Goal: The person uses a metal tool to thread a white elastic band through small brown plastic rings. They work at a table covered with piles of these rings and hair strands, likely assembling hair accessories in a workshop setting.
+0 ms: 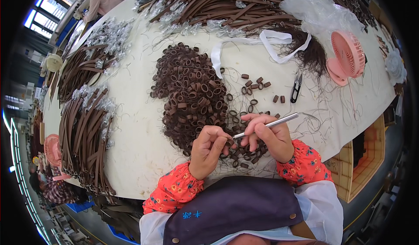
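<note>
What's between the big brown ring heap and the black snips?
Head view: a scatter of loose brown rings and some fine dark threads on the white tabletop.

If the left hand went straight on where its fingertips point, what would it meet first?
Likely the silver pen-like tool, its end close by, then the right hand; depth is unclear.

Brt lt, window [51, 6] glare upper L, fisheye dist. @ edges

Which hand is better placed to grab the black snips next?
Probably the right hand: it's nearer the black snips, though it holds a silver tool. The left hand is farther, beside the brown loops.
</note>
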Demonstrator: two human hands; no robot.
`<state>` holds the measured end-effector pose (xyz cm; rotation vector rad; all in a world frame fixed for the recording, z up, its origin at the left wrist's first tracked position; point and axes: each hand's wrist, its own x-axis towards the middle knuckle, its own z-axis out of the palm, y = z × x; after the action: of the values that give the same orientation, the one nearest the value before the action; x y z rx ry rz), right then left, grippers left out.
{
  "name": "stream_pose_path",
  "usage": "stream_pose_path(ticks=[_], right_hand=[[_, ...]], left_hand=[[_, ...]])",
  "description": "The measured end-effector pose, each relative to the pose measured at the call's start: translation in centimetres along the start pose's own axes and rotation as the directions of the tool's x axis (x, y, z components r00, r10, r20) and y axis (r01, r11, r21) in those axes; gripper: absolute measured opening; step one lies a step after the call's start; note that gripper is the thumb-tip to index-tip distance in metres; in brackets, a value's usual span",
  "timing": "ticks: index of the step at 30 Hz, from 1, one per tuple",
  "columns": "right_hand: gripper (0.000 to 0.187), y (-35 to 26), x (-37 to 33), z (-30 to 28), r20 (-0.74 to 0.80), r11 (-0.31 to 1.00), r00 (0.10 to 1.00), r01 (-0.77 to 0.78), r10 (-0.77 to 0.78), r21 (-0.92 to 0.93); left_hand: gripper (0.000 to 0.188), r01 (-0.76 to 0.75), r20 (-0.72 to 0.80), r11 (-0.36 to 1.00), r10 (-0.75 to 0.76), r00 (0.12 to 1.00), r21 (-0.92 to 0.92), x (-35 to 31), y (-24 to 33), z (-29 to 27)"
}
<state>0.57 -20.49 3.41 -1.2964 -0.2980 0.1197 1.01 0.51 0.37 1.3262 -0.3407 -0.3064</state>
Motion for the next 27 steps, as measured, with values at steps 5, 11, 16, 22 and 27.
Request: stream_pose_path(ticks=[5,11,16,22,27], right_hand=[[0.026,0.1,0.0,0.0,0.003,1.000,1.000,0.000,0.000,-0.005],[0.013,0.2,-0.1,0.1,-0.003,0.984,0.998,0.063,-0.064,-0.164],[0.033,0.7,0.6,1.1,0.123,0.718,0.945,0.310,-0.302,-0.623],[0.032,1.0,0.4,0.8,0.006,0.749,0.945,0.262,-0.326,-0.609],[0.031,1.3,0.3,1.1,-0.076,0.771,0.923,0.267,-0.377,-0.578]], left_hand=[[0.008,-0.006,0.003,1.000,0.006,1.000,-0.002,-0.1,-0.2,-0.1],[0.008,-0.021,-0.026,0.999,0.022,0.999,0.030,-0.1,-0.1,-0.1],[0.008,-0.068,-0.038,0.977,0.077,0.996,0.201,-0.2,-0.1,0.1],[0.010,-0.079,0.027,0.991,0.076,0.997,0.110,0.0,0.2,0.4],[0.017,0.031,-0.013,0.977,-0.034,0.999,-0.211,0.3,1.1,1.6]])
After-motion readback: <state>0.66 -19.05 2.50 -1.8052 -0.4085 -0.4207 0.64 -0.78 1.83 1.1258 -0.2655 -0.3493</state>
